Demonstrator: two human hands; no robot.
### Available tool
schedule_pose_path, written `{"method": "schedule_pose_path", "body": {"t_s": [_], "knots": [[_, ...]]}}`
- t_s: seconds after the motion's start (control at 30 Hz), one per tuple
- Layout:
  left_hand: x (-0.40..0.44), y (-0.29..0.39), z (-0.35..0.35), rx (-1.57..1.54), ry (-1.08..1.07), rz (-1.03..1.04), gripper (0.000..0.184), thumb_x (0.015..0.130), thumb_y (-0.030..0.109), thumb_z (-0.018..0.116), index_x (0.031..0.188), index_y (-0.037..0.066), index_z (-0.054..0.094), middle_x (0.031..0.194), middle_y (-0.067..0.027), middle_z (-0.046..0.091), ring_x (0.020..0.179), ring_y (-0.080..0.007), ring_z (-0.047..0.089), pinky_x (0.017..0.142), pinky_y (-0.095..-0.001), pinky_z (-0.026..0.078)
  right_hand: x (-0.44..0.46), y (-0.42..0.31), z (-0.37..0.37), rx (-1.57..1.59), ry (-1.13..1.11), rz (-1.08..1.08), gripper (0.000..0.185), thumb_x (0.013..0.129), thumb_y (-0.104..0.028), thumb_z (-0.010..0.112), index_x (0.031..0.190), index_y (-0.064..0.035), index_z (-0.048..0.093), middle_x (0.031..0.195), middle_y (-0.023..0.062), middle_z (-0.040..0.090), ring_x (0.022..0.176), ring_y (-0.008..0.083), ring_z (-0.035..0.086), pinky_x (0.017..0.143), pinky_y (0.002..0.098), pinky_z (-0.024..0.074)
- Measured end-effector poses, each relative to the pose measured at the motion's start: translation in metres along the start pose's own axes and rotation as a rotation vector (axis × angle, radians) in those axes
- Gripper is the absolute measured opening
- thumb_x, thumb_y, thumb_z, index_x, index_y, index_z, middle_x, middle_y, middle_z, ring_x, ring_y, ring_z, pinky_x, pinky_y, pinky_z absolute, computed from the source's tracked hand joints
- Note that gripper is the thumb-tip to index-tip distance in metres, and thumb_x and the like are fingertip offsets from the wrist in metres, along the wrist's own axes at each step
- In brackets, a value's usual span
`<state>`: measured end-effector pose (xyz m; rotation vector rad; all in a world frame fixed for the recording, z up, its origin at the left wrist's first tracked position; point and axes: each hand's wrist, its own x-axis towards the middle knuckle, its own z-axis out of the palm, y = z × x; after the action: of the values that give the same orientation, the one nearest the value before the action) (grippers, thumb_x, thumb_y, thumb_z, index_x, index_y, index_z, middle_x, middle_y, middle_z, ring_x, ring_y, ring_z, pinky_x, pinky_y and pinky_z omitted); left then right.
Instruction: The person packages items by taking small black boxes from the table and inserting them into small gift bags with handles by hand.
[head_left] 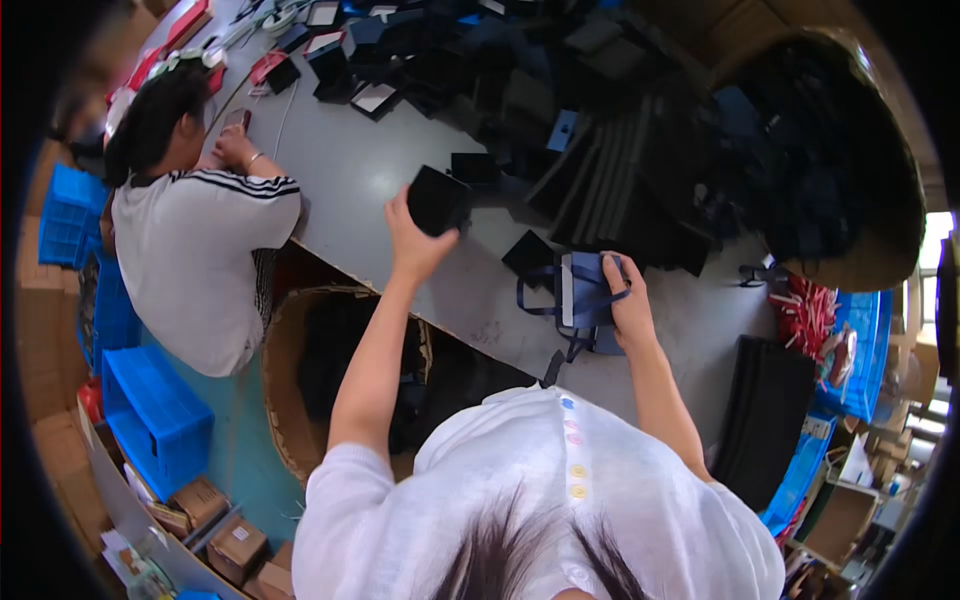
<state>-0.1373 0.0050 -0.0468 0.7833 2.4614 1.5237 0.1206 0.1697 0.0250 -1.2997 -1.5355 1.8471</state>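
Observation:
My left hand (418,238) grips a small black box (440,198) by its lower edge, thumb on one side and fingers on the other, over the grey table. To the right, my right hand (630,305) is closed on a small navy gift bag (590,278) with dark ribbon handles. The bag lies tilted, and a pale strip shows along one side. Between the two hands a black square piece (530,256) rests on the table. Another flat black piece (474,168) is just beyond the box in my left hand.
A stack of black panels (625,165) and a heap of dark boxes (480,70) cover the far side. Dark items fill a big carton (880,250) at right. An open carton (285,400) stands below the table edge. A seated person (205,250) is at left, near blue crates (160,415).

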Motion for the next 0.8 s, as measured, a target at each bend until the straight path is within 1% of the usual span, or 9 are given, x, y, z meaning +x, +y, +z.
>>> {"method": "schedule_pose_path", "body": {"t_s": [0.03, 0.1, 0.2, 0.33, 0.53, 0.63, 0.7, 0.77, 0.8], "knots": [[-0.011, 0.029, -0.014, 0.008, -0.019, 0.004, 0.098, 0.055, 0.021, 0.078, 0.138, 0.001, 0.03, 0.125, -0.0198, 0.038, 0.117, -0.0375, 0.042, 0.102, -0.0428, 0.037, 0.0, 0.005, -0.003, -0.021, -0.001, -0.007, 0.031, 0.093, -0.031, 0.061, 0.11, -0.0053, 0.06, 0.094, 0.0016, 0.059, 0.087, 0.0103, 0.051, 0.08, 0.023, 0.0409], [-0.037, 0.083, -0.035, -0.068, -0.372, 0.428, 0.093, 0.054, 0.015, 0.077, 0.136, 0.004, 0.035, 0.124, -0.0185, 0.038, 0.116, -0.0364, 0.042, 0.101, -0.0418, 0.038, -0.001, -0.001, 0.0, 0.008, -0.028, 0.04, 0.032, 0.093, -0.032, 0.061, 0.11, -0.0051, 0.06, 0.093, 0.0022, 0.059, 0.085, 0.0099, 0.051, 0.078, 0.0235, 0.0418], [-0.064, 0.109, -0.028, -0.119, -0.606, 0.389, 0.092, 0.055, 0.013, 0.077, 0.136, 0.005, 0.036, 0.124, -0.0173, 0.037, 0.117, -0.0358, 0.041, 0.1, -0.0397, 0.039, 0.005, 0.0, 0.007, -0.04, -0.105, 0.045, 0.032, 0.093, -0.031, 0.061, 0.108, -0.0037, 0.059, 0.093, 0.0035, 0.06, 0.082, 0.0097, 0.053, 0.073, 0.0237, 0.0446], [-0.068, 0.101, -0.023, -0.035, -0.688, 0.303, 0.092, 0.055, 0.013, 0.077, 0.137, 0.005, 0.036, 0.125, -0.0174, 0.037, 0.118, -0.0358, 0.041, 0.1, -0.0396, 0.039, 0.006, -0.001, 0.002, 0.022, -0.14, 0.156, 0.033, 0.094, -0.031, 0.059, 0.111, -0.0039, 0.057, 0.093, 0.0018, 0.059, 0.083, 0.0085, 0.054, 0.07, 0.0238, 0.0463], [-0.083, 0.098, -0.015, 0.101, -0.832, 0.239, 0.095, 0.055, 0.016, 0.077, 0.14, 0.006, 0.035, 0.133, -0.0184, 0.035, 0.124, -0.0358, 0.038, 0.103, -0.0396, 0.038, -0.003, 0.02, 0.002, -0.081, -0.174, 0.016, 0.035, 0.094, -0.029, 0.059, 0.115, -0.0024, 0.05, 0.096, 0.0073, 0.059, 0.088, 0.0124, 0.054, 0.076, 0.0263, 0.0459], [-0.095, 0.096, -0.001, -0.314, -0.65, 0.315, 0.088, 0.063, 0.018, 0.075, 0.141, 0.006, 0.035, 0.14, -0.0185, 0.032, 0.129, -0.0335, 0.034, 0.105, -0.0393, 0.035, -0.027, 0.041, 0.023, -0.23, -0.209, -0.06, 0.032, 0.096, -0.029, 0.053, 0.117, -0.0052, 0.048, 0.103, 0.0126, 0.057, 0.096, 0.0207, 0.054, 0.086, 0.0339, 0.0444], [-0.107, 0.093, 0.015, -0.294, -0.427, 0.241, 0.072, 0.073, 0.018, 0.07, 0.139, 0.006, 0.041, 0.143, -0.019, 0.032, 0.131, -0.0318, 0.034, 0.106, -0.0385, 0.032, -0.051, 0.049, 0.041, -0.185, -0.262, -0.139, 0.052, 0.089, -0.028, 0.06, 0.132, -0.0077, 0.037, 0.117, 0.0191, 0.053, 0.106, 0.0273, 0.054, 0.091, 0.0374, 0.0433], [-0.11, 0.084, -0.006, -0.251, -0.494, 0.131, 0.043, 0.079, 0.013, 0.064, 0.121, 0.006, 0.059, 0.133, -0.0154, 0.047, 0.123, -0.0311, 0.046, 0.102, -0.0376, 0.037, -0.064, 0.025, 0.027, -0.091, -0.672, -0.105, 0.075, 0.082, -0.028, 0.067, 0.142, -0.0087, 0.027, 0.128, 0.0215, 0.047, 0.114, 0.0311, 0.051, 0.095, 0.0389, 0.0426], [-0.107, 0.073, -0.027, -0.231, -0.574, 0.044, 0.04, 0.078, 0.01, 0.064, 0.118, 0.007, 0.062, 0.128, -0.0132, 0.052, 0.121, -0.0289, 0.048, 0.101, -0.0363, 0.038, -0.059, 0.019, 0.008, -0.393, -0.868, -0.111, 0.09, 0.074, -0.026, 0.072, 0.147, -0.0094, 0.021, 0.137, 0.021, 0.041, 0.122, 0.0338, 0.045, 0.1, 0.0418, 0.0397]]}}
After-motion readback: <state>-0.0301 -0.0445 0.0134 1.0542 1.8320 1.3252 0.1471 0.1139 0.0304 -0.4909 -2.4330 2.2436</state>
